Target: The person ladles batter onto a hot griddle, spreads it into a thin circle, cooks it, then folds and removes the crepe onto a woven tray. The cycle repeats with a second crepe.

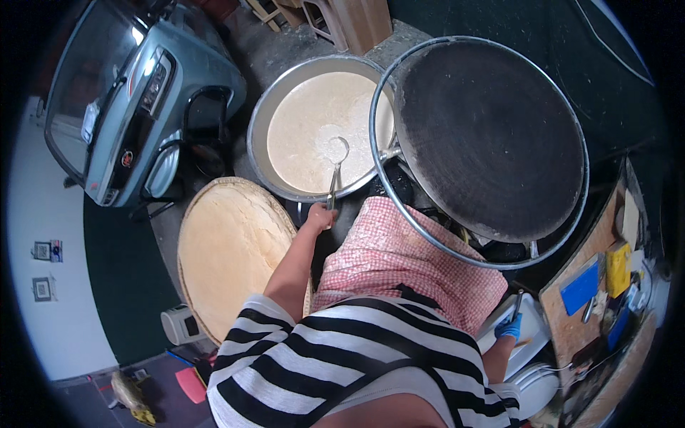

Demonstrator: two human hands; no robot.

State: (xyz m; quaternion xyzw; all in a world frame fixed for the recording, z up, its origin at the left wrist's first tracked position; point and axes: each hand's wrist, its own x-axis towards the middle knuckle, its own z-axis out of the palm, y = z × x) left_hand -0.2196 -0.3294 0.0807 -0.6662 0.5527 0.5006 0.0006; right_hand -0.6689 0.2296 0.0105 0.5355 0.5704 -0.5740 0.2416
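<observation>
At left of the frame, one round woven tray [225, 250] is lying beside one wide metal basin [267, 121] of pale batter. The left hand [319, 216], arm stretching forward at centre, is gripping the handle of one ladle [335, 167] dipping into that batter. One large dark griddle [489, 139] is filling the upper right, overlapping the basin's rim. At lower right, the blue-gloved right hand [508, 327] is closing its fingers around a thin tool [516, 303].
</observation>
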